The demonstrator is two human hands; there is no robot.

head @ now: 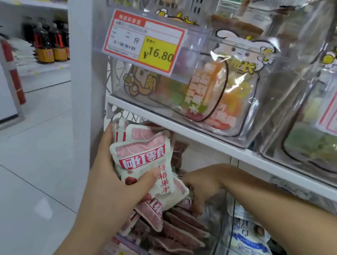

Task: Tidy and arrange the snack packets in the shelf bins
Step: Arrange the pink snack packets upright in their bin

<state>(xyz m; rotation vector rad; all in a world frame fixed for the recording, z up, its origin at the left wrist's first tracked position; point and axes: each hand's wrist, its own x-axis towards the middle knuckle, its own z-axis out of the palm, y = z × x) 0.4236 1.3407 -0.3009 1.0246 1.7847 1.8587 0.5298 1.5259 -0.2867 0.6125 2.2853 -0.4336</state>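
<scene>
You are gathering: your left hand (110, 182) is gripping stacked pink packets (143, 156); your right hand (200, 183) is reaching into the bin (216, 245) beneath its fingers, and I cannot tell their grip. Next probably needs pinching one packet.

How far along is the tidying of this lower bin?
Partly done, it seems. Done: a row of packets stands neatly in the lower bin. In hand: the left hand grips a bunch of pink-white packets; the right hand reaches into the bin. Left: loose packets under the bunch, and the held ones to place.
</scene>
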